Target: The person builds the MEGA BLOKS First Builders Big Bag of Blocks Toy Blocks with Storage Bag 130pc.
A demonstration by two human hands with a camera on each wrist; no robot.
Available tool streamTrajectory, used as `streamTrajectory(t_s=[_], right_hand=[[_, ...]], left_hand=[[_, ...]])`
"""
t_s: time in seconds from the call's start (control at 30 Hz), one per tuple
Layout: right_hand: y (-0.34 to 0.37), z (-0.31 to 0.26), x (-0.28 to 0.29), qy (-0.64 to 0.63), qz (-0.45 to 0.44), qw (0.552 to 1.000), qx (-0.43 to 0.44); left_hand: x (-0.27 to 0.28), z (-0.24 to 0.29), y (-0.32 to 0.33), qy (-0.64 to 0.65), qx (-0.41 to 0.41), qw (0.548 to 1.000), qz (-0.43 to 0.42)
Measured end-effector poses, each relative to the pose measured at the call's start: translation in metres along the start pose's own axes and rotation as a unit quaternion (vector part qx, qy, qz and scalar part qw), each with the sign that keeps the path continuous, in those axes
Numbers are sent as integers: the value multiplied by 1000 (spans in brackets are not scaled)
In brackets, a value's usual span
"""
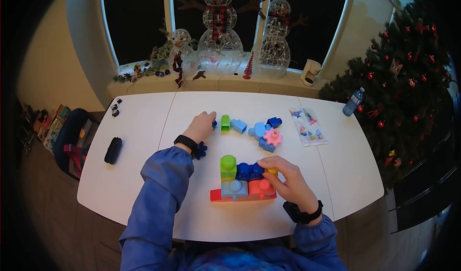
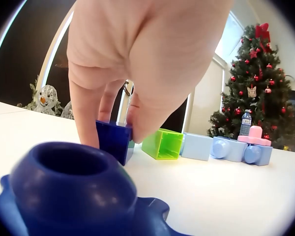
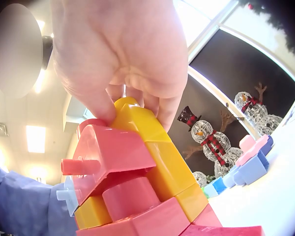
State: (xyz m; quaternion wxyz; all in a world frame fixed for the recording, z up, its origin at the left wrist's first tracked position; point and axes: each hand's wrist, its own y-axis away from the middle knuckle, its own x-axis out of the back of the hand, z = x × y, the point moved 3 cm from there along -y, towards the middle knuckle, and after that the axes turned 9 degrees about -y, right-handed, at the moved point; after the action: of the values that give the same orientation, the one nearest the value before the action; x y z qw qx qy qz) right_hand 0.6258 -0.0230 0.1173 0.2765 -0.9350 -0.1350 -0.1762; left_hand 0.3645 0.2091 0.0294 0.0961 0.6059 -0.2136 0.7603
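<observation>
From the head view, my left hand (image 1: 199,128) reaches across the white desk (image 1: 129,189), its fingers closed around a small dark blue block (image 1: 214,124) that they mostly hide. A dark blue gear (image 1: 200,150) lies just beside that wrist. My right hand (image 1: 289,182) is at the right end of the build (image 1: 248,189), its fingers on a yellow block (image 1: 272,171). The build stands near me, with a tall green block (image 1: 228,168) at its left end. Beyond it are a loose green block (image 1: 225,123), a light blue block (image 1: 238,125) and a cluster with a pink gear (image 1: 273,137), and a picture sheet (image 1: 309,127) lies further right, near a bottle (image 1: 354,102).

From my left wrist, I see thumb and fingers drawn narrow on opposite sides of the dark blue block, down at the desk. The loose green block sits just beside it, and the dark blue gear fills the near foreground.

From my right wrist, my thumb and fingers hold the yellow block at the top of a yellow column, beside a slanted coral block (image 3: 119,150) with a side peg; red blocks (image 3: 160,219) are underneath
</observation>
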Motion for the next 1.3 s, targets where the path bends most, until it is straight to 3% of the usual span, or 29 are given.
streamTrajectory(t_s=[0.07, 0.17, 0.27, 0.5, 0.67, 0.77, 0.97, 1.3], right_hand=[[0, 1, 0, -4, 1, 1000, 2], [-1, 0, 2, 3, -5, 1000, 3], [-8, -10, 9, 28, -37, 999, -8], [-41, -41, -6, -16, 75, 995, 59], [-53, -44, -10, 18, 83, 990, 117], [-45, -40, -7, 27, 92, 989, 109], [-32, -30, -10, -3, 27, 999, 35], [-29, -23, -16, 12, 2, 996, 90]], left_hand=[[21, 8, 8, 9, -6, 1000, 1], [70, 38, 30, 129, 31, 990, 56], [112, 72, 74, 313, -9, 945, 92], [138, 121, 128, 436, -111, 879, 160], [135, 132, 140, 420, -110, 890, 140], [137, 132, 150, 382, -88, 908, 147], [109, 112, 169, 364, -45, 928, 69], [95, 111, 168, 371, -47, 924, 84]])
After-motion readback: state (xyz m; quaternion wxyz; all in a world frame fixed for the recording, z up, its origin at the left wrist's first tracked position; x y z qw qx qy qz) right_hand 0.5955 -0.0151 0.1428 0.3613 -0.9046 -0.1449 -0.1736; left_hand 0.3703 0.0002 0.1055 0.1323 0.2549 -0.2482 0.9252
